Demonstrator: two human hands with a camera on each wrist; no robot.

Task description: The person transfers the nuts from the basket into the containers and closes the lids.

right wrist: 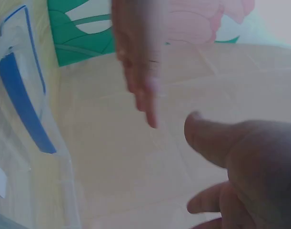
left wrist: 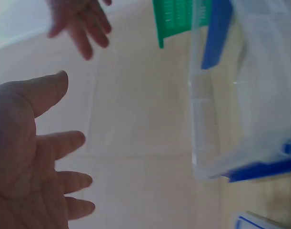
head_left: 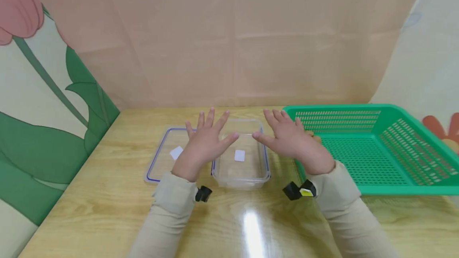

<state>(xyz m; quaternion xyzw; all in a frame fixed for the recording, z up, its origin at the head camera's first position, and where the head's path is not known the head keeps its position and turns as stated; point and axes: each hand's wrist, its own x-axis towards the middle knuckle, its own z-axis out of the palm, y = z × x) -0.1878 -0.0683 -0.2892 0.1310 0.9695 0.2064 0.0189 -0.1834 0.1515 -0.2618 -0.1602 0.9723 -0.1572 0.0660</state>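
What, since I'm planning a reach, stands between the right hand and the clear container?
Nothing visible. The right hand hovers near the clear container with open space between; the green basket stands to the container's right.

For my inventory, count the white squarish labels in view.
2: one label on the clear blue-edged rectangular lid, one on the clear rectangular container. Others may be hidden.

Wood-grain table [head_left: 107, 210]: clear container [head_left: 241, 181], apparently lid [head_left: 163, 164], green basket [head_left: 405, 190].

Right hand [right wrist: 259, 167] apart from left hand [right wrist: 141, 57]; clear container [right wrist: 16, 143] at picture's left
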